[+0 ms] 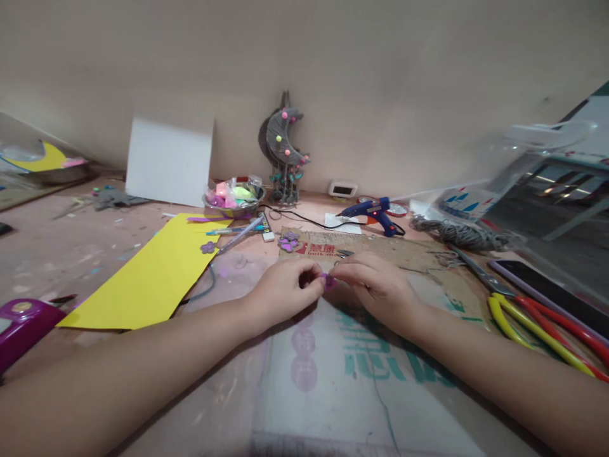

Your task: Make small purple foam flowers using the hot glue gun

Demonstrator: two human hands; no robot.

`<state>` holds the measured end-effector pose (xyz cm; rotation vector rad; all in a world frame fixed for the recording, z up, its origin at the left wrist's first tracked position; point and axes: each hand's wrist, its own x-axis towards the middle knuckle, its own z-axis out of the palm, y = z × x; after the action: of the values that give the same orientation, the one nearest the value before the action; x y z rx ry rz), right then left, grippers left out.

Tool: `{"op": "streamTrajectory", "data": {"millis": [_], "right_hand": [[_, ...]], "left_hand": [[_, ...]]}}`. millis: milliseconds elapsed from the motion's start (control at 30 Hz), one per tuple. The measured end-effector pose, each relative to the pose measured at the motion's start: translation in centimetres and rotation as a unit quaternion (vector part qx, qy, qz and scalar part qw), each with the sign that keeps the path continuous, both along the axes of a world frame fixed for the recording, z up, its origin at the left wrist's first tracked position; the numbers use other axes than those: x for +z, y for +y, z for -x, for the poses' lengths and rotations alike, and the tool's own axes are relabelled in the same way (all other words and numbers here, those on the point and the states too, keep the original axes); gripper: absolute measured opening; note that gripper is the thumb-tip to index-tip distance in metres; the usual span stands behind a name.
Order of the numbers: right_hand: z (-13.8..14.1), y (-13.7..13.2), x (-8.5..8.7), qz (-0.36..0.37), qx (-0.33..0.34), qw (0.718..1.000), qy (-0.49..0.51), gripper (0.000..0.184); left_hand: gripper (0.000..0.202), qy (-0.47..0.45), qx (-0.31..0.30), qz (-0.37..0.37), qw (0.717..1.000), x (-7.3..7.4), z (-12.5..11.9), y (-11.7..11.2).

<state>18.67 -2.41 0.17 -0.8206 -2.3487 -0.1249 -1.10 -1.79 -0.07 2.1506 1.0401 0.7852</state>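
Observation:
Between the fingertips of both hands is a small purple piece (329,280), mostly covered, so its exact kind does not show. My left hand (288,289) pinches it from the left, thumb against index finger. From the right, my right hand (375,285) has its fingertips closed on the same piece. Both hands are above a translucent plastic sheet (304,419) with green and pink print. Just beyond them, a purple flower with grey edging (288,241) lies by the cardboard (390,247). A similar smaller flower (208,247) rests on yellow paper (152,273).
At the back stand a bowl of colourful clay (233,202), a grey moon ornament (285,136) and a blue glue gun (368,211). To the right lie grey yarn (457,233), scissors (528,317) and a phone (552,292). A magenta tool (26,324) is at left.

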Motion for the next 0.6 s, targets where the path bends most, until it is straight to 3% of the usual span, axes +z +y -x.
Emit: {"op": "streamTrajectory", "data": {"millis": [600], "right_hand": [[-0.23, 0.11, -0.3, 0.03, -0.003, 1.0, -0.003, 0.024]], "left_hand": [[0.014, 0.0, -0.003, -0.007, 1.0, -0.28, 0.01, 0.04]]}}
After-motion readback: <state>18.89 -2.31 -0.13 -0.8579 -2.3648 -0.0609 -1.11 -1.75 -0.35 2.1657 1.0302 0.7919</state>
